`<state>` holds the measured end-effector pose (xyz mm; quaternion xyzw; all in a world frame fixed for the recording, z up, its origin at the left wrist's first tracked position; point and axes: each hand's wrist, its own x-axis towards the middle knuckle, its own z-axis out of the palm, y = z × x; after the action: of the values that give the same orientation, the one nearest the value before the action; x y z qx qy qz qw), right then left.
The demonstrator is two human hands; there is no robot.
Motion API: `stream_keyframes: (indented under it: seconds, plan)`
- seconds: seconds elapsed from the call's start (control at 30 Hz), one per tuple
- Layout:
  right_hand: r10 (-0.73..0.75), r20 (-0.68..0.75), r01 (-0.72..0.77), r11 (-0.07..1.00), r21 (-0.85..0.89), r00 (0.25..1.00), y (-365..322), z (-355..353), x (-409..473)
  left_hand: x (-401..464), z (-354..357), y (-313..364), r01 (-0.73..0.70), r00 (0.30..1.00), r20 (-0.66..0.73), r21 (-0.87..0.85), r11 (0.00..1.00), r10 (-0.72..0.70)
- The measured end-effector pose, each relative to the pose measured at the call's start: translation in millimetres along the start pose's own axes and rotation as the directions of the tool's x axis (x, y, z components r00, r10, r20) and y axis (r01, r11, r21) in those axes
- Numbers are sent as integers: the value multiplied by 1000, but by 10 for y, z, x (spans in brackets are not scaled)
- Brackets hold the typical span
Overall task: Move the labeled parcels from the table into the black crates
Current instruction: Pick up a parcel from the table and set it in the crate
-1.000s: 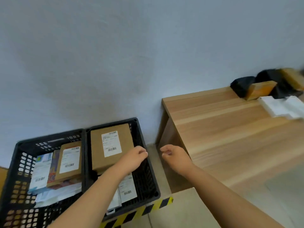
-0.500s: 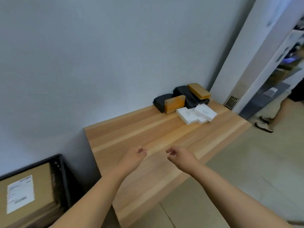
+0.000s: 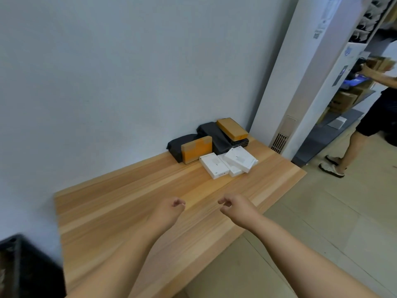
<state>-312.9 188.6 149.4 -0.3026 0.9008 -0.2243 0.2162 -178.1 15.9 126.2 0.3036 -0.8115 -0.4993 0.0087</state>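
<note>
Crate [image 3: 25, 267]: one black corner shows at lower left, beside the tabletop [image 3: 133, 203]. Left hand [image 3: 169, 208]: held above the tabletop, fingers loosely curled, holding nothing and touching nothing. Right hand [image 3: 235, 208]: just beside it over the front edge, likewise loosely curled and bare. Parcels [image 3: 217, 145]: brown, black and white packages clustered at the tabletop's far end against the wall, well apart from both hands. Far right: a second person [image 3: 369, 117] stands at shelves.
</note>
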Motion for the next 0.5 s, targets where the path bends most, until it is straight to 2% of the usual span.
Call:
stream_keyframes:
  seconds: [0.3, 0.5]
  plan:
    - [-14, 23, 15, 999, -30, 1000, 318, -684, 1248, 1261, 196, 573, 30, 997, -72, -154, 988, -42]
    - [-19, 21, 20, 998, -63, 1000, 512, -1082, 2051, 2016, 272, 867, 57, 992, -102, -153, 987, -74]
